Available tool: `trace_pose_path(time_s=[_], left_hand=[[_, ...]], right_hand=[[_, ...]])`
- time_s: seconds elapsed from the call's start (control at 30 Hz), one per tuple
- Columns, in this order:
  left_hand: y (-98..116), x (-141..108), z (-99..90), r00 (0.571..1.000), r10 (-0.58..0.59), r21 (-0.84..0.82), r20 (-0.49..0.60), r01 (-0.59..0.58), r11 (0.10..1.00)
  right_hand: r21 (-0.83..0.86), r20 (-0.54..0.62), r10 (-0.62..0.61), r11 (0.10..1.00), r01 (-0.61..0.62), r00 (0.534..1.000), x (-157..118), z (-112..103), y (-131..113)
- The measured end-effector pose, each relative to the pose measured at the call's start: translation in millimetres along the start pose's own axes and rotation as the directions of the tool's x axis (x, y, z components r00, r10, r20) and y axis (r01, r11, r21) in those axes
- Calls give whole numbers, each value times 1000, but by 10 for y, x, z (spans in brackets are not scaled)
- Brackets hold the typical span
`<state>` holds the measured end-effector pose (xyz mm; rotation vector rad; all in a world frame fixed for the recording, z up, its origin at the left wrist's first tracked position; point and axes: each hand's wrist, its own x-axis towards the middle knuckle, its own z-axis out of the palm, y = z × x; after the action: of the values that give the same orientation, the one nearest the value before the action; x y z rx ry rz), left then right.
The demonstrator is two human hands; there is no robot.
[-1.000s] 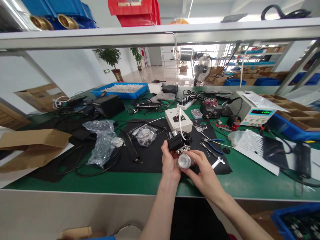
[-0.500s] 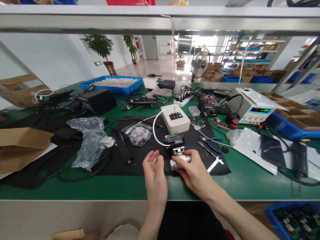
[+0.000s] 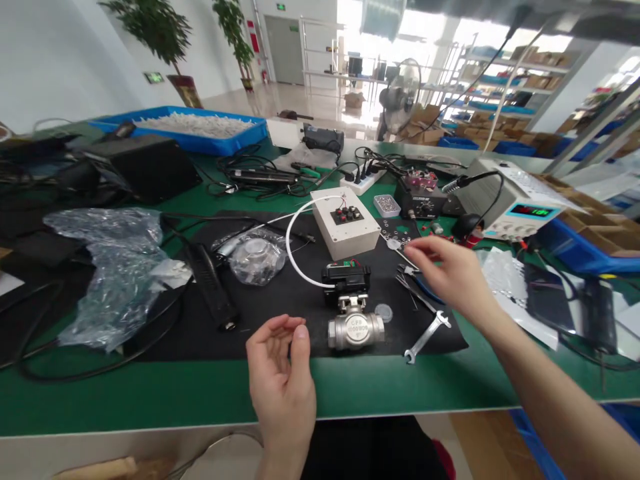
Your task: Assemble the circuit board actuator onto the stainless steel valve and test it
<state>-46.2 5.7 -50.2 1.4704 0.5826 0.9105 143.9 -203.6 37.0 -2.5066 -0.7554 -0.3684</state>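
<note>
A steel ball valve (image 3: pixel 356 331) lies on the black mat, joined to a black actuator (image 3: pixel 346 280) with a small green part on top. A white cable runs from the actuator to a white box with push buttons (image 3: pixel 345 223). To the left of the valve, my left hand (image 3: pixel 283 380) is palm up with loosely curled fingers, holding nothing. My right hand (image 3: pixel 453 273) hovers over blue-handled pliers (image 3: pixel 425 288), its fingers stretched left and nothing visible in them. An open-end wrench (image 3: pixel 426 337) lies below it. A small clear round cap (image 3: pixel 383 313) sits beside the valve.
A bagged round part (image 3: pixel 257 257) and bubble wrap (image 3: pixel 107 267) lie to the left. Farther back are a blue tray of white pieces (image 3: pixel 200 127), a power strip (image 3: pixel 363 177) and a little box of small parts (image 3: pixel 387 205). A power supply (image 3: pixel 520 200) stands right.
My right hand has let go of the valve and moved right and up, over the pliers. The valve stays on the mat. The view has tilted down and closer.
</note>
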Motion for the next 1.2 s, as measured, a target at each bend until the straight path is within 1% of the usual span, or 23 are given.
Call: trace_pose_path(time_s=[0.07, 0.13, 0.17, 0.23, 0.3, 0.4, 0.5, 0.63, 0.7, 0.77, 0.83, 0.9, 0.97, 1.0, 1.03, 1.07, 1.1, 1.13, 1.17, 1.2], left_hand=[[1, 1, -6, 1000, 1, -5, -11, -1, 1000], [9, 1, -12, 1000, -10, -3, -16, 10, 1000], [14, 1, -16, 1000, -19, -2, -21, 19, 1000], [27, -1, -25, 999, -37, -1, -33, 37, 999], [44, -2, -32, 998, -50, 2, -43, 50, 999], [79, -1, -28, 998, -56, 34, -43, 57, 998], [113, 1, -19, 998, -59, 71, -33, 61, 996], [122, -1, -25, 998, -63, 81, -24, 65, 995], [112, 0, -31, 999, -52, 78, -14, 53, 996], [98, 4, -31, 999, -40, 67, -4, 40, 997], [79, 9, -27, 1000, -30, 54, -4, 30, 998], [58, 5, -31, 1000, -20, 55, -15, 21, 998], [49, -14, -50, 1000, 8, 73, -28, -6, 997], [56, -29, -64, 999, 43, 87, -25, -41, 995], [75, -48, -79, 995, 97, 103, -4, -96, 990], [108, -69, -93, 985, 169, 121, 44, -173, 977], [154, -92, -103, 961, 248, 136, 126, -265, 955], [212, -115, -107, 918, 322, 143, 231, -360, 922], [278, -138, -104, 861, 376, 136, 343, -441, 887], [344, -160, -94, 803, 403, 118, 439, -496, 860]], right_hand=[[-89, 71, 18, 996, -12, 997, 498, 83, 305], [-142, 176, -15, 989, 41, 984, 906, 246, 534], [-165, 224, -25, 984, 63, 974, 1056, 337, 616], [-197, 316, -43, 974, 110, 948, 1242, 502, 728], [-213, 384, -56, 966, 147, 922, 1310, 618, 798], [-232, 424, -57, 958, 169, 904, 1312, 691, 873], [-248, 435, -35, 956, 156, 900, 1309, 693, 916], [-239, 458, -9, 962, 133, 889, 1338, 690, 908], [-224, 454, -2, 968, 117, 891, 1354, 684, 889], [-196, 429, 1, 976, 92, 903, 1353, 651, 858], [-155, 363, 6, 986, 54, 932, 1305, 570, 791], [-97, 255, 18, 995, 7, 967, 1163, 438, 653], [3, 165, 31, 999, -32, 986, 887, 277, 424], [69, 170, 23, 997, -36, 985, 698, 196, 279], [179, 206, 8, 983, -46, 978, 485, 121, 122], [430, 300, 4, 892, -139, 954, 257, 57, -39], [599, 405, -12, 759, -256, 914, 28, 9, -198], [672, 503, -29, 641, -370, 864, -188, -23, -346], [693, 582, -52, 554, -461, 812, -380, -36, -478], [712, 608, -65, 485, -508, 791, -540, -33, -589]])
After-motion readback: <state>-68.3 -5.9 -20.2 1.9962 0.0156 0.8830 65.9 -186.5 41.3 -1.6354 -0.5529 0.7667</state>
